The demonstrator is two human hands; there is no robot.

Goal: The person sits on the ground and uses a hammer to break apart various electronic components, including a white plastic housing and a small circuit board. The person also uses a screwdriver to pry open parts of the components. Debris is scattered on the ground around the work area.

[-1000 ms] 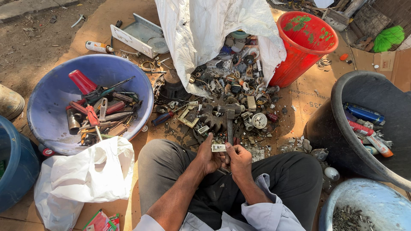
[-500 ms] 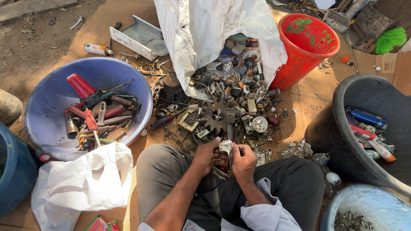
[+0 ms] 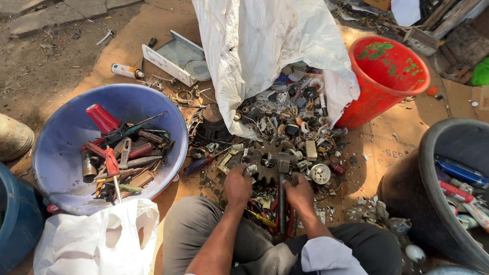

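Note:
My left hand (image 3: 238, 184) reaches into the scrap pile (image 3: 285, 127), its fingers curled on a small shiny metal piece (image 3: 250, 168) at the left edge of a dark toothed gear (image 3: 264, 173). On the gear's right edge my right hand (image 3: 299, 193) has its fingers closed. Between the two hands lies a hammer (image 3: 281, 201), handle pointing toward me and head on the gear. Red-handled pliers and a yellow screwdriver (image 3: 262, 219) sit just under my wrists, between my knees.
A blue basin (image 3: 61, 168) of hand tools stands at left, above a white plastic bag (image 3: 97, 239). A white sack (image 3: 254, 46) spills the scrap. Right of it is a red bucket (image 3: 387, 76), with a black tub (image 3: 407, 198) of cans nearer me. A blue container (image 3: 15, 229) is at far left.
Both hands held a small pale part close together near my lap. They have since moved apart and forward onto the gear in the pile, and the view has shifted closer.

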